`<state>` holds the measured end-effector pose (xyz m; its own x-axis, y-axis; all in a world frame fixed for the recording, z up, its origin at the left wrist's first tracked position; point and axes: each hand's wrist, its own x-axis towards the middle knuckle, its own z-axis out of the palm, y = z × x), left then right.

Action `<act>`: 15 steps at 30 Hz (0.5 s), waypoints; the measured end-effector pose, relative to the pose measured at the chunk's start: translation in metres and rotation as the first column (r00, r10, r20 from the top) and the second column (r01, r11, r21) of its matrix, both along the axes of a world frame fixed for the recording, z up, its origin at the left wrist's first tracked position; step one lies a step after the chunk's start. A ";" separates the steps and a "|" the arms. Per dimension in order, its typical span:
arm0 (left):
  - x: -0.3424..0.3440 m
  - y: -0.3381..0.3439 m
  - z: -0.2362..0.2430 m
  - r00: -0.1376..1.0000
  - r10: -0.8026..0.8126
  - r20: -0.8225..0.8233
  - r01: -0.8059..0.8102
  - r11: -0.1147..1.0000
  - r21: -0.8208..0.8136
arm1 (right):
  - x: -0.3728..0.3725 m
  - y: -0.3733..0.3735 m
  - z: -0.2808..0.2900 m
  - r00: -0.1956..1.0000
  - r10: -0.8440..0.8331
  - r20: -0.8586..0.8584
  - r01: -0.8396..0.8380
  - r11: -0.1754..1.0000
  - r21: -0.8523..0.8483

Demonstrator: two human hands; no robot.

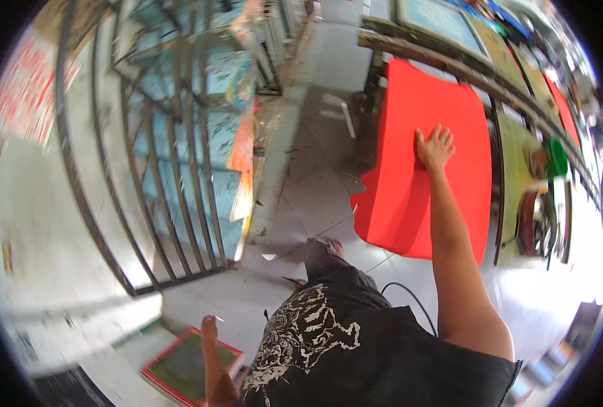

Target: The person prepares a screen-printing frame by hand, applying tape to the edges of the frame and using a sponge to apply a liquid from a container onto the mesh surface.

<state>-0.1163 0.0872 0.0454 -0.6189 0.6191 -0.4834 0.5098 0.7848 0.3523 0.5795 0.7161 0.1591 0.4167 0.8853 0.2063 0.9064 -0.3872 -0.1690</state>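
A bright red piece of cloth (450, 203) lies over a long board to my right, with an edge hanging down on the near left side. My right hand (437, 148) rests flat on it, fingers spread and thumb apart, holding nothing. My left hand (209, 327) hangs low at my left side. It appears small and blurred, so its fingers are hard to make out. Behind it a flat frame (191, 368) with a red rim and a dark green middle leans low down; I cannot tell if the hand touches it.
Dark metal bars (172, 169) stand on the left, with pale blue sheets behind. Along the right, wooden rails (450, 61) carry several boards, a framed screen (444, 24), a green container (556, 157) and a reddish-brown round container (533, 222). A black cable (413, 296) curves beside me above the tiled floor (315, 197).
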 end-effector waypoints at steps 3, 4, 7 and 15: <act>-0.093 0.152 0.028 0.968 0.121 0.220 -0.170 0.960 0.221 | -0.007 0.015 -0.004 0.992 -0.114 0.045 0.114 0.993 0.002; -0.110 0.200 0.029 0.963 0.049 0.265 -0.097 0.981 0.171 | -0.012 0.022 -0.006 0.988 -0.150 0.032 0.151 0.988 -0.029; -0.118 0.334 0.011 0.879 -0.423 0.219 0.365 0.894 0.261 | -0.029 0.058 -0.007 0.980 -0.198 0.012 0.198 0.980 -0.034; 0.003 0.593 -0.032 0.592 -0.492 0.639 0.547 0.827 0.130 | -0.053 0.165 0.015 0.973 -0.232 -0.012 0.231 0.971 -0.066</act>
